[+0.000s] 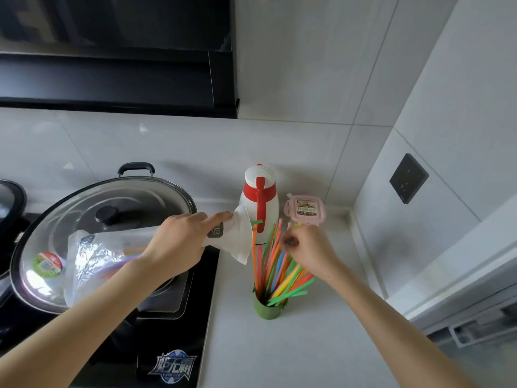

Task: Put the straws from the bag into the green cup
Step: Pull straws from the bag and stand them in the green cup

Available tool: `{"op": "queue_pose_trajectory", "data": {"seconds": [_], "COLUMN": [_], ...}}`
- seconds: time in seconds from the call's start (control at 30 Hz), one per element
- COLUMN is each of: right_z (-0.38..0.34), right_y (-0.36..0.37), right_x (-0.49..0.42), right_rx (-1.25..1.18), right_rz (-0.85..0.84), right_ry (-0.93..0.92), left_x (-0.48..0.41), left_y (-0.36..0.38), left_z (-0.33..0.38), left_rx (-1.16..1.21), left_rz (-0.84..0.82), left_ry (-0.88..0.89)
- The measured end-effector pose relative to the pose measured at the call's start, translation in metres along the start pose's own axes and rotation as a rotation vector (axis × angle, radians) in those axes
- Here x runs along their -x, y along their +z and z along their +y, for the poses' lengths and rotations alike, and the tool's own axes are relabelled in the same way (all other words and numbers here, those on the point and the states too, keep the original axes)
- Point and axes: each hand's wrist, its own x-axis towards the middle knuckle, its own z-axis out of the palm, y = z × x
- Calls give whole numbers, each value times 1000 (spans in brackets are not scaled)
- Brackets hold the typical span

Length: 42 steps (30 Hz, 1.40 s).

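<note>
A small green cup (268, 309) stands on the white counter, full of coloured straws (272, 264) that fan upward and to the right. My right hand (310, 254) is pinched on the upper ends of some of those straws, just right of the bundle. My left hand (179, 243) holds the clear plastic bag (95, 259) near its white open end, level over the wok lid. A few orange and purple straws still show faintly inside the bag.
A large wok with a glass lid (92, 219) sits on the black stove (173, 345) at the left. Behind the cup stand a white and red thermos (258, 203) and a pink lidded box (305, 211). The tiled wall corner is at the right.
</note>
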Motion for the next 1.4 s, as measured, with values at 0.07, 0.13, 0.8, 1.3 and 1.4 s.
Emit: {"op": "queue_pose_trajectory", "data": {"seconds": [0.07,0.13,0.8,1.3,1.4], "right_z": [-7,-19,-81,-63,-71], "right_y": [-6,-18,28,-6,-6], "right_x": [4,8,9,25,29], "right_rx": [-2,-209,-2158,-2048,-2007], "right_rz": [179,431,-49,147,144], "right_ry": [-46,-58,680,270,196], "left_x": [2,3,-47,-5,-3], "left_y": [-5,-11,-94,-50,-46], "left_z": [-1,-2,48,16,22], "left_rx": [-11,-21,-856,-134,-73], "left_rz": [-2,1,-226,-8,38], "left_ry": [7,18,524,111,110]}}
